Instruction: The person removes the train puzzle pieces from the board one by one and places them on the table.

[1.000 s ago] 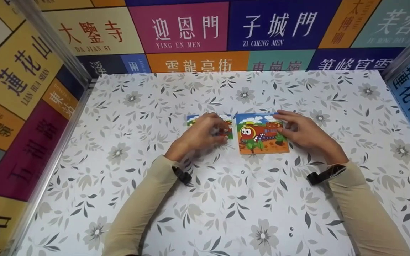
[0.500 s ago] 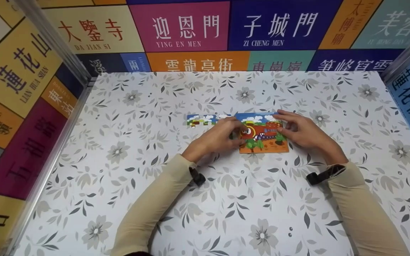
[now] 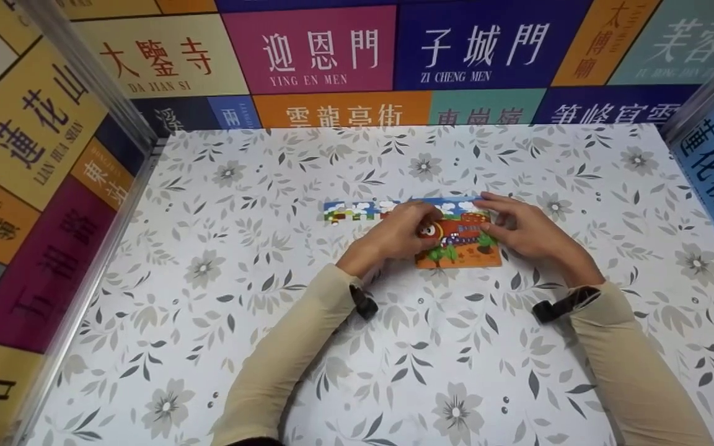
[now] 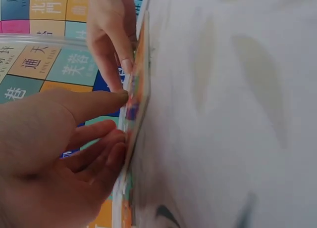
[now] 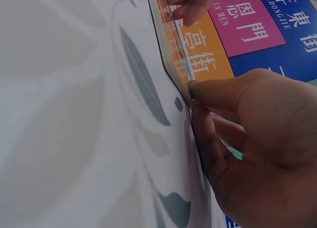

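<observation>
A square picture board (image 3: pixel 459 257), seemingly a jigsaw puzzle, lies flat with a red cartoon train, blue sky and orange ground. Beside its left edge lies a puzzle strip (image 3: pixel 348 210) with clouds and a notched lower edge; my left hand hides part of it. The left hand (image 3: pixel 401 230) reaches over the board's left side. In the left wrist view its thumb and fingertips touch the board (image 4: pixel 136 97); no loose piece shows between them. At the board's right edge, my right hand (image 3: pixel 521 229) holds the upper corner between thumb and fingers, also visible in the right wrist view.
The tabletop (image 3: pixel 357 371) has a grey leaf-and-flower print. Upright coloured panels with large characters stand behind (image 3: pixel 332 49) and at the left (image 3: pixel 35 204). Black bands with small devices (image 3: pixel 363 303) sit at both wrists.
My left hand has moved right, from over the left puzzle strip onto the train board's left side, uncovering more of the strip. The right hand and the board have stayed put.
</observation>
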The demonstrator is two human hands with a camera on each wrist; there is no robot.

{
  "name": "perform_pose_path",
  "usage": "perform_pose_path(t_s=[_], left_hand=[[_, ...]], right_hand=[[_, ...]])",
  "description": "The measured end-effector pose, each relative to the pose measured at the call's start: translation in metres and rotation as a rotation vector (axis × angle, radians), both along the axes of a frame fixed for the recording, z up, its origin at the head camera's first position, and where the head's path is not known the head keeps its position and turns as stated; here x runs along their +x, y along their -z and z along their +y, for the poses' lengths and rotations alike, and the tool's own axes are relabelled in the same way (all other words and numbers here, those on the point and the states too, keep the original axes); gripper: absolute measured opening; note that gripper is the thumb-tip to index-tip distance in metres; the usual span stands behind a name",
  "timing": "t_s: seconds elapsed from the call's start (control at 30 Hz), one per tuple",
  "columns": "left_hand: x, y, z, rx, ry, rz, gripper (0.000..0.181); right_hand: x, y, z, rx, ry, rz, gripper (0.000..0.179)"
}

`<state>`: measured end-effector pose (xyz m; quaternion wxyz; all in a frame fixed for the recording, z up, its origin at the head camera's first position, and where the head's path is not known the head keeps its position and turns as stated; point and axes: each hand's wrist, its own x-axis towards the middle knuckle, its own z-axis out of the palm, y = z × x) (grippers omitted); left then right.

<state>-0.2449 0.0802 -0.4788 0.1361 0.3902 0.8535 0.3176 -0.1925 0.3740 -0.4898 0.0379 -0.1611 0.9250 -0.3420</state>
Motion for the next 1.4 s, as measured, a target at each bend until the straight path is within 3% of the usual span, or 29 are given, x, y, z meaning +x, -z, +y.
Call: perform_pose_path(t_s=[0.4,0.6,1.17,1.4], left_hand=[[0.007,-0.001,0.017,-0.073,-0.148,-0.019,0.04],[0.007,0.002,0.02,-0.056,-0.157,-0.014,0.037],[0.01,0.001,0.026,-0.083,-0.242,-0.143,0.035],[0.01,0.001,0.023,-0.059,-0.218,-0.114,0.034]], right_hand=[[0.001,0.001,-0.001,-0.041,0.003,-0.022,0.049],[0.0,-0.001,-0.001,-0.038,0.006,-0.034,0.051],[0.001,-0.002,-0.001,-0.033,0.045,-0.089,0.052],[0.0,0.0,-0.001,-0.048,0.018,-0.043,0.05]])
